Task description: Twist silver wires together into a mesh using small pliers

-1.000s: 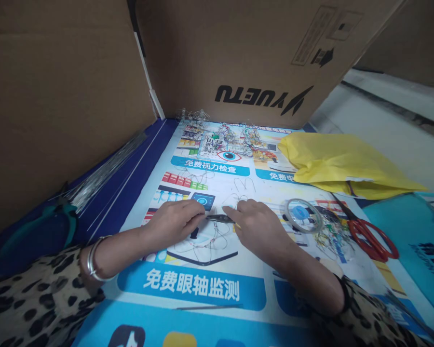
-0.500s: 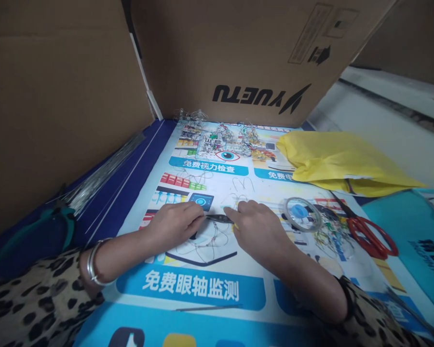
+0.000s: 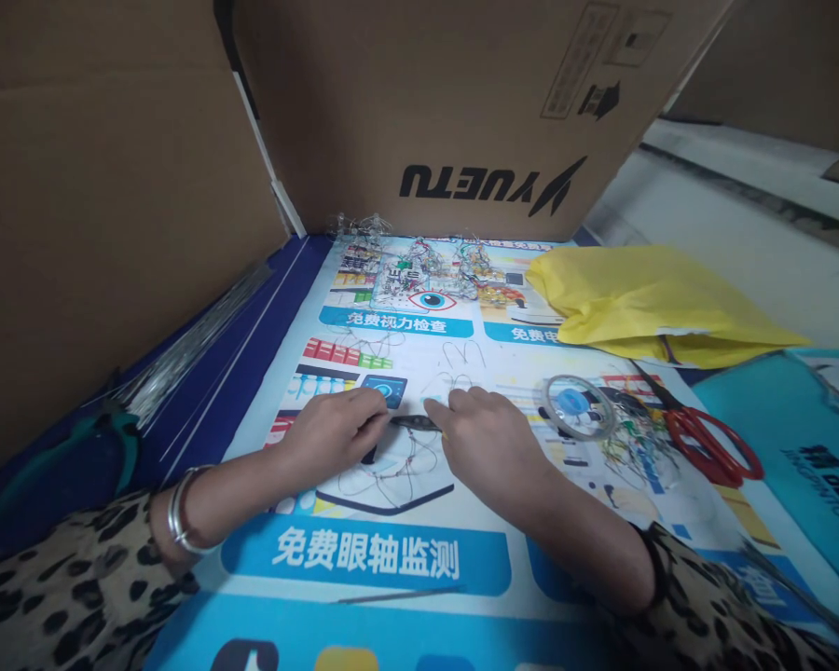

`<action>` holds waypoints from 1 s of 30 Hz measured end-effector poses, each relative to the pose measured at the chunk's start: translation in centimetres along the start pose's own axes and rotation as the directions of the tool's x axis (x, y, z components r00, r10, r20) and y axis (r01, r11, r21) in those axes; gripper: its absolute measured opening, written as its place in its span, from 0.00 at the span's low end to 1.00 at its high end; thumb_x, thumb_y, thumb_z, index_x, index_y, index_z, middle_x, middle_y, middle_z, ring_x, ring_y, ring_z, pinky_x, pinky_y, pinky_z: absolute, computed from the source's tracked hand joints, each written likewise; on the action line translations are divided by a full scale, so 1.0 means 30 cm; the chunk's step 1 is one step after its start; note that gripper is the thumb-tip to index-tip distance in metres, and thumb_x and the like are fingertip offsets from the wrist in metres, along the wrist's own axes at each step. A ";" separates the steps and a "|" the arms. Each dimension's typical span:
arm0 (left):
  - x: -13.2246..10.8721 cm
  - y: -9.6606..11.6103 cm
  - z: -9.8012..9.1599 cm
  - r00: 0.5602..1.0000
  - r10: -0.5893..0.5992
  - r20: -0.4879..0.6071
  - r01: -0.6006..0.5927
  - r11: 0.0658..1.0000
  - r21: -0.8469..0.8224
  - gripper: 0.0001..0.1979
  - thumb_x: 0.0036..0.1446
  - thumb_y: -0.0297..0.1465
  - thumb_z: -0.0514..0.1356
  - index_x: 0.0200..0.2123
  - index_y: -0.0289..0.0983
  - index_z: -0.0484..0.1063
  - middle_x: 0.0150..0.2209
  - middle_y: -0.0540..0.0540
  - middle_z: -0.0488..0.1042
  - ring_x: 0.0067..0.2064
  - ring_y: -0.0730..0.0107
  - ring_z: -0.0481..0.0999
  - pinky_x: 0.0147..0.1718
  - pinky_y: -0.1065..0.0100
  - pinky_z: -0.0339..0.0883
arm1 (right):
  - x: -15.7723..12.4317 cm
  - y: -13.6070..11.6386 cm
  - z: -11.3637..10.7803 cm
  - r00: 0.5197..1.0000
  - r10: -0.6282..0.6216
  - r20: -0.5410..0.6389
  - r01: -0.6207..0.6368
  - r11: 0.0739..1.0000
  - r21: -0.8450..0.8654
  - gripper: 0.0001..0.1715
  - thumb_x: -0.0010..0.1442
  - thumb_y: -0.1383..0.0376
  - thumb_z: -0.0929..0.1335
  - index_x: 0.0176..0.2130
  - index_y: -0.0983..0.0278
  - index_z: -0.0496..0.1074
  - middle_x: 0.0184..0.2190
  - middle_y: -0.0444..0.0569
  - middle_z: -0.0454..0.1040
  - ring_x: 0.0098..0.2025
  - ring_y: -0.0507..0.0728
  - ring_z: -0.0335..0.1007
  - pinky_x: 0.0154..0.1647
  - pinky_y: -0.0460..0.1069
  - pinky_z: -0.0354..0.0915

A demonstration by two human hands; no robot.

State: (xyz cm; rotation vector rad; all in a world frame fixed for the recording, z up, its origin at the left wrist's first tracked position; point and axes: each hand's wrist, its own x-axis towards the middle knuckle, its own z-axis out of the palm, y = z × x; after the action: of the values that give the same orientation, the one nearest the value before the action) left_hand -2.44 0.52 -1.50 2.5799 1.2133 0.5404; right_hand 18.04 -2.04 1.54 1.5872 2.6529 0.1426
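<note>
My right hand (image 3: 489, 447) is closed around a pair of dark needle-nose pliers (image 3: 416, 422), whose slim jaws point left. My left hand (image 3: 342, 424) is closed in a pinch right at the tip of the jaws. What it pinches is hidden behind the fingers and too fine to make out. Beneath the pliers, thin wire loops with small beads (image 3: 409, 463) lie on the printed poster sheet (image 3: 419, 615). Another bent wire (image 3: 463, 354) rests just beyond my hands.
To the right are a clear round spool (image 3: 579, 407), a tangle of coloured wires (image 3: 636, 452), red-handled scissors (image 3: 713, 445) and a yellow bag (image 3: 657, 298). Wire pieces (image 3: 426, 270) pile up by the cardboard (image 3: 475, 102). Teal-handled pliers (image 3: 130, 443) and straight wires (image 3: 196, 335) lie left.
The view has turned slightly to the right, so the scene sits a little further left. Both hands keep nearly the same pose at the pliers.
</note>
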 end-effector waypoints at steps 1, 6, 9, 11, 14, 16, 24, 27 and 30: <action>0.001 -0.002 0.001 1.000 -0.010 0.004 0.010 1.000 -0.009 0.08 0.59 0.29 0.50 0.28 0.36 0.65 0.25 0.51 0.69 0.27 0.75 0.68 0.25 0.73 0.58 | -0.002 -0.003 0.003 1.000 0.000 -0.009 0.000 1.000 -0.005 0.18 0.56 0.72 0.61 0.45 0.61 0.68 0.31 0.49 0.70 0.35 0.56 0.62 0.31 0.50 0.50; 0.002 -0.007 0.003 0.999 -0.031 0.009 0.031 0.998 -0.045 0.07 0.58 0.28 0.50 0.28 0.36 0.64 0.25 0.51 0.69 0.27 0.74 0.68 0.25 0.73 0.58 | -0.012 -0.010 0.024 0.998 0.009 -0.058 -0.011 0.999 -0.035 0.19 0.58 0.72 0.59 0.47 0.63 0.68 0.32 0.51 0.70 0.36 0.57 0.62 0.32 0.50 0.50; 0.004 -0.006 0.002 0.999 -0.034 0.011 0.034 0.999 -0.042 0.07 0.59 0.29 0.51 0.29 0.36 0.65 0.26 0.51 0.69 0.27 0.74 0.68 0.25 0.73 0.57 | -0.013 -0.002 0.028 0.999 0.005 -0.052 -0.006 1.000 -0.016 0.20 0.57 0.71 0.60 0.49 0.61 0.67 0.33 0.50 0.70 0.36 0.57 0.62 0.32 0.50 0.50; 0.004 -0.004 0.001 0.999 -0.039 0.018 0.039 0.998 -0.043 0.07 0.59 0.29 0.50 0.29 0.36 0.65 0.26 0.51 0.69 0.27 0.74 0.68 0.25 0.73 0.57 | -0.010 0.006 0.027 0.999 0.007 -0.040 -0.007 1.000 0.002 0.20 0.57 0.71 0.60 0.49 0.60 0.66 0.33 0.49 0.70 0.36 0.57 0.62 0.32 0.50 0.50; 0.004 -0.002 0.000 0.999 -0.038 0.011 0.038 0.998 -0.046 0.08 0.59 0.30 0.50 0.29 0.36 0.65 0.26 0.51 0.69 0.27 0.75 0.68 0.25 0.72 0.58 | -0.005 0.013 0.023 1.000 0.016 -0.018 -0.016 1.000 0.017 0.21 0.57 0.70 0.61 0.49 0.58 0.66 0.33 0.48 0.70 0.36 0.56 0.62 0.31 0.50 0.50; 0.004 0.000 -0.001 0.999 -0.034 0.003 0.034 0.999 -0.042 0.09 0.59 0.30 0.50 0.29 0.36 0.66 0.26 0.51 0.69 0.27 0.75 0.68 0.25 0.72 0.58 | -0.003 0.014 0.022 1.000 0.020 -0.008 -0.020 1.000 0.015 0.21 0.57 0.70 0.61 0.49 0.58 0.66 0.32 0.48 0.70 0.36 0.56 0.62 0.31 0.50 0.50; 0.008 0.002 -0.005 0.999 -0.030 0.017 0.031 0.999 -0.040 0.09 0.59 0.29 0.49 0.29 0.37 0.66 0.26 0.50 0.70 0.28 0.74 0.69 0.25 0.73 0.58 | -0.001 0.013 0.026 1.000 0.007 -0.011 -0.007 1.000 0.002 0.22 0.56 0.71 0.61 0.49 0.58 0.66 0.31 0.47 0.70 0.34 0.55 0.62 0.29 0.49 0.50; 0.010 0.003 -0.007 0.999 -0.033 0.026 0.034 0.999 -0.040 0.09 0.59 0.29 0.50 0.29 0.37 0.66 0.26 0.51 0.70 0.28 0.74 0.69 0.25 0.73 0.58 | -0.001 0.015 0.030 1.000 -0.006 -0.019 0.006 1.000 -0.015 0.21 0.56 0.71 0.61 0.50 0.59 0.66 0.31 0.48 0.70 0.34 0.55 0.62 0.30 0.49 0.50; 0.010 0.004 -0.008 0.999 -0.035 0.036 0.036 0.999 -0.037 0.09 0.59 0.30 0.49 0.29 0.36 0.66 0.26 0.51 0.70 0.27 0.74 0.69 0.25 0.73 0.58 | -0.002 0.018 0.035 0.999 -0.026 -0.039 0.025 0.999 -0.025 0.21 0.57 0.71 0.61 0.50 0.59 0.66 0.31 0.48 0.70 0.34 0.55 0.62 0.30 0.49 0.49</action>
State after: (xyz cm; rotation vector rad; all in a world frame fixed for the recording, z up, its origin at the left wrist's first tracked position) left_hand -2.28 0.70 -1.17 2.5208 1.2230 0.5034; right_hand 18.65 -1.78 0.55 1.5588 2.6889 0.2067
